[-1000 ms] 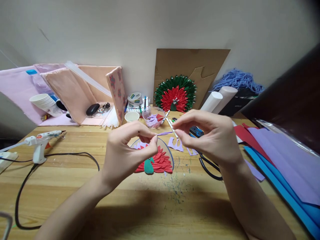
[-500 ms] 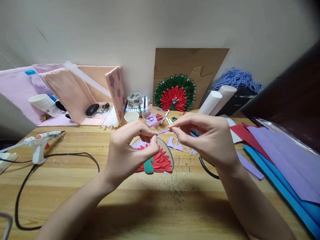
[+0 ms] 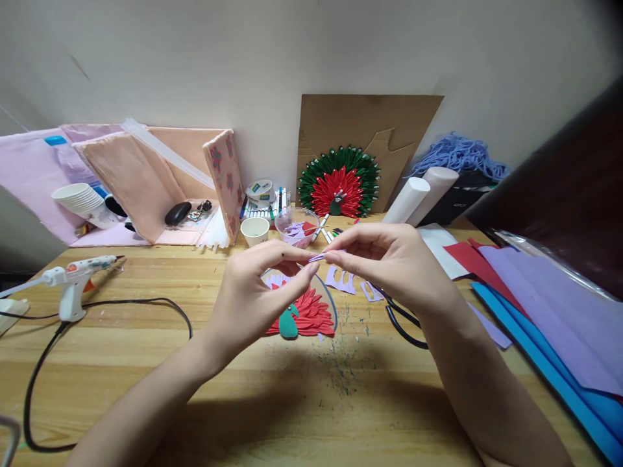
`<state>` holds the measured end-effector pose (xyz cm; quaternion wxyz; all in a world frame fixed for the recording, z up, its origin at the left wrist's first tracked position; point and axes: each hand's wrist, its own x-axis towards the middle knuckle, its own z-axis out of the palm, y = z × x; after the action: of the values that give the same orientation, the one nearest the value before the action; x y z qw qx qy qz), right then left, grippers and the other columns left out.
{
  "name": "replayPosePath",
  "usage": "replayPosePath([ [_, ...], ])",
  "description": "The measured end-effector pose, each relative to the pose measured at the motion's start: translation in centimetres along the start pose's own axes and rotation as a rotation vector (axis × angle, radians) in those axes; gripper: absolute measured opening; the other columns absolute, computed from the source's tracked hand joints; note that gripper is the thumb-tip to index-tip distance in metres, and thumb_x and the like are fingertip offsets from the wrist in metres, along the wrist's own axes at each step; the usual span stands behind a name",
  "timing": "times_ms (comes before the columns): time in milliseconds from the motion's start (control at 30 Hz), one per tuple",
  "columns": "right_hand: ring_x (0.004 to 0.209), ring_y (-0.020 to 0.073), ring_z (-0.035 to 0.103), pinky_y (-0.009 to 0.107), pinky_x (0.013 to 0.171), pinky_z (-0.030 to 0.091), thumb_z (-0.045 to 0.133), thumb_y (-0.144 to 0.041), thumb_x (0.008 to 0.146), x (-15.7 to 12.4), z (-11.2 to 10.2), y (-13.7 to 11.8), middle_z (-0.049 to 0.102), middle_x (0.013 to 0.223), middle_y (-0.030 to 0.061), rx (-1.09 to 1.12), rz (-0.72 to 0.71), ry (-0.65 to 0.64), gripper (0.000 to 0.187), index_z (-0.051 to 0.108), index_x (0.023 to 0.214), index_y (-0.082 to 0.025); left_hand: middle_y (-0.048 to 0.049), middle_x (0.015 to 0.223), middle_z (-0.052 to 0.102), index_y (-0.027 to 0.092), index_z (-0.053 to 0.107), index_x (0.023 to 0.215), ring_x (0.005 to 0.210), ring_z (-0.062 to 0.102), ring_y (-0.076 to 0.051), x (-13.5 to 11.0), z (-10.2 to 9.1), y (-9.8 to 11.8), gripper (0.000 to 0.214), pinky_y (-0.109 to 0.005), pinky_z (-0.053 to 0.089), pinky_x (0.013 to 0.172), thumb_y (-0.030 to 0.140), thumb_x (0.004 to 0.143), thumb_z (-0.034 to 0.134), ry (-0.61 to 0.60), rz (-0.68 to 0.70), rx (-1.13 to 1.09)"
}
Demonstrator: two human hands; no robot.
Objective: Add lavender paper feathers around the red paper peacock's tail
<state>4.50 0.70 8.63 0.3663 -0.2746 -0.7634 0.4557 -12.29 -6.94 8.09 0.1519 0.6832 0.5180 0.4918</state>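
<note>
Between my two hands is a small folded purple foam piece [image 3: 317, 257], pinched at both ends. My left hand [image 3: 263, 292] grips its left end with thumb and forefinger, and my right hand [image 3: 389, 266] grips the right end. Beneath them on the table lies a round cardboard disc [image 3: 327, 292] bearing layered red petals [image 3: 314, 312], some purple petals and a green bird-body shape [image 3: 289, 322]. My left hand hides part of the disc. Cut purple foam scraps [image 3: 341, 280] lie right of the disc, and black handles [image 3: 406, 327] show below my right hand.
A white glue gun [image 3: 73, 288] stands at left, its black cord looping over the wooden table. Behind are a paper cup [image 3: 255, 230], a clear bowl [image 3: 296, 224] of petals, markers and a finished red-green peacock [image 3: 339, 185] against cardboard. Purple and blue sheets [image 3: 549, 324] lie at right.
My hands have come closer together around the purple piece, which shows less length between the fingertips. The view has shifted slightly; the things on the table stay in place.
</note>
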Motion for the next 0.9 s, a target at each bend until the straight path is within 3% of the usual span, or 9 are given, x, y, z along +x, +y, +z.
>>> replayPosePath([
  [267,0.070,0.0148,0.062,0.026,0.061,0.052,0.065,-0.034,0.074,0.07,0.47,-0.02,0.067,0.077,0.0052,0.042,-0.031,-0.006,0.020,0.066,0.080,-0.014,-0.0045,0.072,0.067,0.014,0.063,0.078,0.065,0.062,-0.012,0.42,0.18,-0.56,0.012,-0.022,0.053,0.059,0.026,0.077,0.059,-0.103,-0.252,-0.284],
  [567,0.075,0.0166,0.063,0.030,0.069,0.054,0.065,-0.033,0.075,0.10,0.86,-0.05,0.067,0.082,0.0061,0.068,-0.090,0.057,0.019,0.066,0.084,-0.015,-0.0048,0.071,0.067,0.014,0.063,0.075,0.065,0.062,-0.013,0.24,0.45,-0.43,0.014,-0.023,0.052,0.061,0.025,0.080,0.056,-0.210,-0.278,-0.281],
  [900,0.081,0.0169,0.063,0.028,0.068,0.054,0.068,-0.032,0.072,0.21,0.61,0.04,0.066,0.092,0.0067,0.135,-0.060,0.045,0.025,0.063,0.091,-0.016,-0.0027,0.060,0.066,0.015,0.064,0.074,0.054,0.061,-0.011,0.17,0.91,-0.38,0.014,-0.023,0.051,0.054,0.028,0.078,0.060,-0.081,-0.339,-0.435],
])
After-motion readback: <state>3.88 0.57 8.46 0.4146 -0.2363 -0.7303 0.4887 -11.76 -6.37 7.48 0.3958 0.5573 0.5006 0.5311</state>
